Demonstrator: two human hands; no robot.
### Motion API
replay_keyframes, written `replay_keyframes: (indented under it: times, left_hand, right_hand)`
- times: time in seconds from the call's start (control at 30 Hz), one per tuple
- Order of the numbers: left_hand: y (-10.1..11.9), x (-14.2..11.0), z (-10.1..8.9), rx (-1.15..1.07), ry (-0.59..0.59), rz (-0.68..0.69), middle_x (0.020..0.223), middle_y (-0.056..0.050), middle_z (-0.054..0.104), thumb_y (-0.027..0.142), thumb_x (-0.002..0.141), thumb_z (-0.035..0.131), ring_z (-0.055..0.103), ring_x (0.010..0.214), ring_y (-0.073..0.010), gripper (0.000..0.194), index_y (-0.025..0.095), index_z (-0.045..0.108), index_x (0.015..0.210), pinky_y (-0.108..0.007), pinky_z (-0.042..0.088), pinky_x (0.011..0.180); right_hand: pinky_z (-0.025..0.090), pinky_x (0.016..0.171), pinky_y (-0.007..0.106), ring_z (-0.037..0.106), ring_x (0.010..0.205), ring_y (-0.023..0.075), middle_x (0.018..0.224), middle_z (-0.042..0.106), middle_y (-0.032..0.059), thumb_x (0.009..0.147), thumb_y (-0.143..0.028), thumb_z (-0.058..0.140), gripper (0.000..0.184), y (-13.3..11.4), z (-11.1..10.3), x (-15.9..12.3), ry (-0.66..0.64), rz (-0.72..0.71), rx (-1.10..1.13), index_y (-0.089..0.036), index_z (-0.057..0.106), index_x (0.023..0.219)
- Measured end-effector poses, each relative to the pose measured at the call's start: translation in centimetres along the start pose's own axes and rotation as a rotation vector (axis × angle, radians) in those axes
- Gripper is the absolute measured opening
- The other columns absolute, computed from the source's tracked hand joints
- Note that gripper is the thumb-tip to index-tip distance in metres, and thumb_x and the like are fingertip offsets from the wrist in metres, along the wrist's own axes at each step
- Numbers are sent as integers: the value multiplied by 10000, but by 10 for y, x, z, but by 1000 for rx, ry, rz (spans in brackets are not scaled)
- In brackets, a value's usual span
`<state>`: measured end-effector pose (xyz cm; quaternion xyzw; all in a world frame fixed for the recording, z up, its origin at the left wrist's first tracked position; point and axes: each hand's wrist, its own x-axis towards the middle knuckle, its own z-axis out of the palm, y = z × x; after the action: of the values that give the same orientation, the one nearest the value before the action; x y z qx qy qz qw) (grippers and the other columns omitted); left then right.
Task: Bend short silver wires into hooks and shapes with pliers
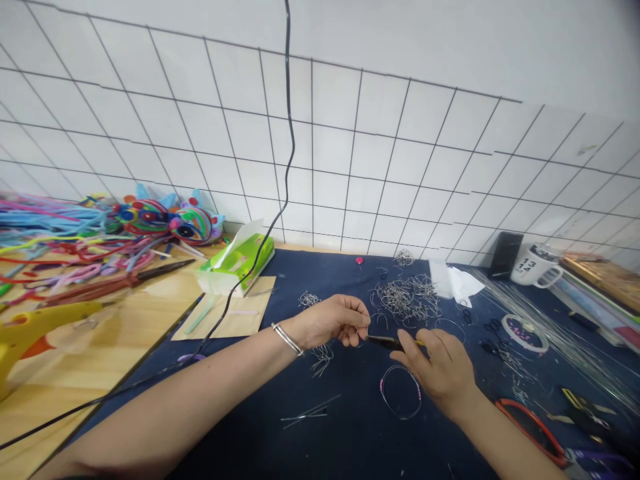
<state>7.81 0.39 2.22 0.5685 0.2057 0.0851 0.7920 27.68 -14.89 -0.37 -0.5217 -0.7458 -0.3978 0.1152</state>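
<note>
My left hand [343,320], with a silver bangle at the wrist, pinches a small piece of wire [368,329] between thumb and fingers. My right hand [440,363] is wrapped round a pair of pliers [385,343] with dark jaws and a bit of yellow handle showing. The jaw tips meet the wire at my left fingertips; the exact grip is too small to make out. Below my right hand lies a wire ring with pink beads [401,393]. Behind both hands is a heap of bent wire pieces [407,298], and more wire bits [323,359] lie under my left wrist.
A green tissue pack [237,263], colourful pipe cleaners [75,233] and a yellow glue gun [30,333] are on the left. A black cable [289,133] hangs down across the scene. Right are a white mug [533,267], long straight wires [565,327] and red-handled scissors [533,427].
</note>
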Motion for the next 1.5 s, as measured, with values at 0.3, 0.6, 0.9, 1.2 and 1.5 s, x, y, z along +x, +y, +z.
replay_keyframes:
  times: [0.3, 0.6, 0.9, 1.2, 1.5]
  left_hand:
    - [1, -1, 1, 16, 2, -10, 650, -29, 617, 264, 682, 633, 551, 487, -73, 172, 124, 562, 753, -161, 367, 429]
    - [2, -2, 1, -4, -44, 4, 651, -26, 611, 249, 699, 621, 553, 485, -72, 151, 121, 562, 753, -159, 362, 420]
    - [2, -2, 1, 17, -47, -3, 653, -29, 604, 248, 697, 623, 549, 483, -72, 158, 116, 567, 763, -161, 363, 422]
    - [2, -5, 4, 46, -32, 22, 643, -22, 601, 265, 698, 621, 545, 480, -71, 173, 120, 549, 758, -163, 358, 428]
    - [1, -5, 5, 42, -20, 26, 649, -24, 607, 243, 715, 590, 545, 480, -69, 134, 127, 544, 761, -157, 352, 427]
  right_hand:
    - [377, 721, 327, 466, 846, 188, 865, 518, 51, 782, -334, 563, 351, -1, -1, 1, 23, 3, 42, -249, 511, 1119]
    - [379, 703, 336, 462, 824, 193, 863, 506, 55, 754, -343, 596, 377, 0, -1, 1, 16, -18, 7, -228, 517, 1104]
    - [380, 696, 332, 455, 830, 198, 870, 505, 57, 747, -337, 603, 374, 0, -1, 1, 11, -28, 26, -223, 520, 1093]
    - [395, 701, 335, 464, 829, 195, 859, 511, 55, 734, -342, 618, 388, -2, -1, 1, 43, -5, 27, -223, 526, 1092]
    - [411, 694, 355, 477, 820, 209, 867, 514, 73, 730, -333, 621, 417, 0, -1, 3, 14, -1, 46, -205, 514, 1112]
